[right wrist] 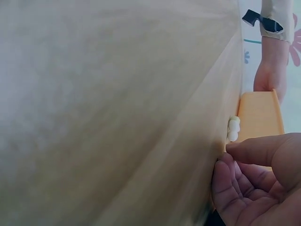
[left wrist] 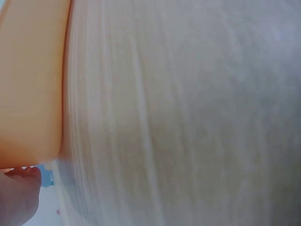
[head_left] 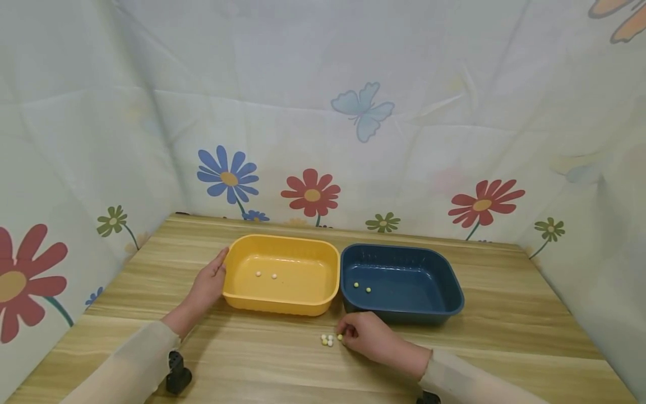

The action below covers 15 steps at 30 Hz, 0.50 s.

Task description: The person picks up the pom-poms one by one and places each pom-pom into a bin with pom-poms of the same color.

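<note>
My left hand (head_left: 209, 280) rests against the outer left wall of a yellow tray (head_left: 282, 307), fingers along its side. Two pale beads (head_left: 266, 275) lie inside that tray. At the front left corner of the dark blue tray (head_left: 404, 315), my right hand (head_left: 370, 338) is down at the table, thumb and fingers curled. It pinches a small yellow bead (head_left: 340, 337) at the fingertips; the right wrist view mostly hides this bead. Just left of the fingertips sits a small cluster of white and yellow beads (head_left: 330, 338). Two yellow beads (head_left: 362, 287) lie in the blue tray.
Both trays stand side by side on a wood-grain table (head_left: 242, 359), their short walls close together. A pale cloth (head_left: 282, 134) printed with flowers and butterflies hangs behind and at the sides. A black wrist device (head_left: 178, 373) is on the left sleeve.
</note>
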Each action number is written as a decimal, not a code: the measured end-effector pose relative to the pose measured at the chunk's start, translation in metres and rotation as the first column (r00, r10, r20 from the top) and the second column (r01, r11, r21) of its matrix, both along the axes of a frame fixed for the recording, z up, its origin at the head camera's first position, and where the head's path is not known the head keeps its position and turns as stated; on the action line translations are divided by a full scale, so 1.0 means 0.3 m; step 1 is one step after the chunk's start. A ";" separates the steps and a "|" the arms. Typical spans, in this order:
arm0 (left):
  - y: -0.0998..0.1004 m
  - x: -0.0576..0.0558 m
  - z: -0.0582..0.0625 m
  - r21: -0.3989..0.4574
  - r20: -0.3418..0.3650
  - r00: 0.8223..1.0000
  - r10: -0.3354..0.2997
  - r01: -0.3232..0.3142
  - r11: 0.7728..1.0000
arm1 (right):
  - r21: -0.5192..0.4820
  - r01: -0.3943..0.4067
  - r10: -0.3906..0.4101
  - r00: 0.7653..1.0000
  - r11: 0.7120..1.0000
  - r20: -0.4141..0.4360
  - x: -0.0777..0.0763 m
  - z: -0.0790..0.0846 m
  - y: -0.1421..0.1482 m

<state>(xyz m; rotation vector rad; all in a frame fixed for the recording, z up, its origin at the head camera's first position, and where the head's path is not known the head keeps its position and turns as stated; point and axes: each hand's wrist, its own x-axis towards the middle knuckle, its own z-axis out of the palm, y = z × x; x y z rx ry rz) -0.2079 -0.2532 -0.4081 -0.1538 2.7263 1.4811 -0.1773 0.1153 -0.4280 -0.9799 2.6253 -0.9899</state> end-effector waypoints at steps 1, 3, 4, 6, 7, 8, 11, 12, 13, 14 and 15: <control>0.001 -0.001 -0.001 -0.003 -0.002 1.000 -0.002 0.002 1.000 | 0.000 0.000 0.000 1.000 1.000 0.002 0.000 -0.001 0.003; 0.004 -0.001 -0.003 -0.001 -0.001 1.000 0.000 0.000 1.000 | -0.004 0.003 -0.003 1.000 1.000 0.018 0.001 0.000 0.012; 0.003 -0.002 -0.005 -0.002 -0.001 1.000 0.000 0.000 1.000 | -0.007 0.008 -0.007 0.999 1.000 0.035 0.002 0.002 0.016; 0.003 -0.003 -0.007 -0.004 0.000 1.000 0.001 -0.001 1.000 | -0.010 0.012 -0.011 0.998 1.000 0.058 0.006 0.010 0.026; 0.001 -0.003 -0.009 -0.006 0.001 1.000 0.002 -0.002 1.000 | -0.015 0.012 -0.011 0.997 1.000 0.071 0.009 0.018 0.031; 0.001 -0.003 -0.010 -0.002 0.006 1.000 0.003 -0.003 1.000 | -0.021 0.013 -0.011 0.996 1.000 0.090 0.012 0.028 0.036; -0.003 -0.005 -0.013 0.000 0.013 1.000 0.001 -0.001 1.000 | -0.036 0.003 0.003 0.988 0.999 0.152 0.018 0.065 0.050; -0.003 -0.005 -0.013 0.002 0.016 1.000 0.001 -0.002 1.000 | -0.041 -0.002 0.009 0.985 0.999 0.172 0.018 0.079 0.055; -0.004 -0.006 -0.014 0.000 0.018 1.000 0.001 -0.001 1.000 | -0.044 -0.008 0.017 0.981 0.999 0.192 0.017 0.094 0.059; -0.004 -0.006 -0.014 0.003 0.020 1.000 0.001 -0.001 1.000 | -0.047 -0.014 0.024 0.976 0.999 0.218 0.015 0.108 0.063; -0.005 -0.007 -0.014 0.001 0.019 1.000 0.001 -0.001 1.000 | -0.050 -0.017 0.029 0.968 0.999 0.249 0.012 0.122 0.067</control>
